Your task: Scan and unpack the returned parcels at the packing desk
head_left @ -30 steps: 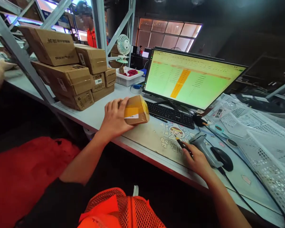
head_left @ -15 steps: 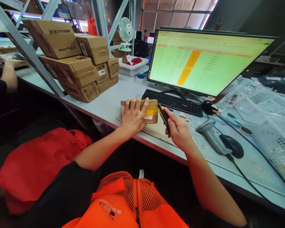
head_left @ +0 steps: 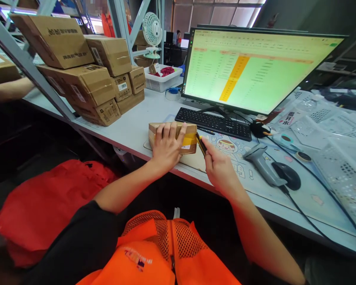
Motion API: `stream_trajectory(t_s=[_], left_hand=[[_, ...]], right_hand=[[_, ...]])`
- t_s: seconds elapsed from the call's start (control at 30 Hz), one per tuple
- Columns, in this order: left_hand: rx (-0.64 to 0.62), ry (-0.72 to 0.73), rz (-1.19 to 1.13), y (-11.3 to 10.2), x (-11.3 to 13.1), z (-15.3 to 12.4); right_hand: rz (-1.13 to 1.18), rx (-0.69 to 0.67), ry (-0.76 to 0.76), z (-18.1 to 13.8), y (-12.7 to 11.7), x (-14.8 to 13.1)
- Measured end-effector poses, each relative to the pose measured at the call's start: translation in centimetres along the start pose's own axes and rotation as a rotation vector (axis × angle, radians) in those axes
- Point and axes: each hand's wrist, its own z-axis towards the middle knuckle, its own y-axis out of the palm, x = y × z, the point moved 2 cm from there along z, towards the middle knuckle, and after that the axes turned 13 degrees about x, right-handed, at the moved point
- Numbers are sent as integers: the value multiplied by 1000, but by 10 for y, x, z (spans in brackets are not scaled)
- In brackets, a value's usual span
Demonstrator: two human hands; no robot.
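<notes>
A small cardboard parcel [head_left: 190, 134] with yellow tape and a white label lies on the desk mat in front of the keyboard. My left hand [head_left: 165, 147] presses down on its top, fingers curled over the near edge. My right hand [head_left: 219, 168] is closed round a black-and-yellow utility knife [head_left: 200, 143], whose tip touches the parcel's right end at the yellow tape.
A monitor [head_left: 255, 67] and keyboard [head_left: 213, 122] stand behind the parcel. A grey barcode scanner [head_left: 262, 164] and black mouse [head_left: 286, 176] lie to the right, with white mesh baskets [head_left: 341, 158] beyond. Stacked cartons [head_left: 86, 83] sit left. Another person's arm [head_left: 8, 89] shows at far left.
My left hand set the parcel down on the mat and holds it flat. My right hand left the scanner, brought the knife over and now has its tip against the parcel's right end.
</notes>
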Motion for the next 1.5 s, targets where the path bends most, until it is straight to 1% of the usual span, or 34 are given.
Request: stream_trajectory(t_s=[0.2, 0.3, 0.37, 0.43, 0.5, 0.53, 0.6, 0.63, 0.67, 0.7, 0.77, 0.83, 0.87, 0.93, 1.0, 1.1, 1.23, 1.4, 1.5], left_hand=[[-18, -7, -4, 2, 2, -4], [-12, -13, -12, 2, 4, -4], [19, -28, -29, -2, 1, -4], [85, -90, -63, -6, -10, -3], [197, -222, -142, -7, -31, -4], [260, -297, -219, -4, -44, -5], [339, -415, -476, 11, -70, -11], [338, -446, -641, 23, -81, -15], [306, -462, -811, 38, -90, -19], [254, -474, -966, 53, -96, -23], [129, -507, -1194, 80, -101, -30], [-16, -553, -1319, 98, -99, -35], [-91, -569, -1357, 104, -98, -35], [-226, -575, -1397, 108, -95, -35], [-305, -567, -1405, 107, -95, -32], [-349, -569, -1376, 106, -98, -30], [-366, -555, -1331, 107, -99, -29], [-339, -535, -1298, 107, -95, -28], [-299, -555, -1330, 105, -91, -28]], right_hand=[[-84, -72, 60, -26, 6, 0], [-62, -73, 81, -39, 9, 3], [-10, -60, 73, -44, 5, 4], [77, -36, 82, -47, -6, 6], [190, 4, 137, -45, -26, 10], [247, 45, 181, -43, -37, 15], [352, 161, 276, -34, -59, 30], [403, 217, 317, -27, -67, 40], [455, 245, 353, -19, -73, 50], [507, 232, 388, -9, -75, 61], [606, 108, 475, 10, -72, 81], [680, -48, 581, 26, -63, 95], [704, -109, 631, 33, -58, 99], [733, -195, 706, 42, -50, 103], [755, -254, 745, 45, -45, 102], [805, -284, 755, 41, -41, 97], [846, -271, 770, 23, -43, 92], [861, -239, 810, -4, -44, 81], [871, -295, 829, -22, -40, 70]])
